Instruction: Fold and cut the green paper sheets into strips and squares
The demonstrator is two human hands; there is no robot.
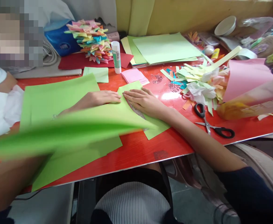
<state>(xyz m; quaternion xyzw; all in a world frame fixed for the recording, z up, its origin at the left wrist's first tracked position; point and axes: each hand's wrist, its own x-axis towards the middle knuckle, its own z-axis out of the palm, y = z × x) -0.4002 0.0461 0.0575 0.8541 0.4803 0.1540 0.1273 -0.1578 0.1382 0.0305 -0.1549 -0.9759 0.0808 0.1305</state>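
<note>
My right hand [144,101] lies flat with stretched fingers on a piece of green paper [156,126], over a dark speckled curved strip [136,109]. My left hand [101,98] rests palm down on the same paper's left part, its fingers extended toward my right hand. A raised green flap [80,129], blurred, sweeps across in front of my left forearm and hides part of it. More green sheets [57,90] lie under and to the left of my left hand.
Black-handled scissors [206,121] lie open at the right. Behind stand a glue stick [116,57] and a colourful folded-paper stack [94,40]. Paper scraps [201,77] and a pink cone [246,77] are at the right. Another person sits at the upper left.
</note>
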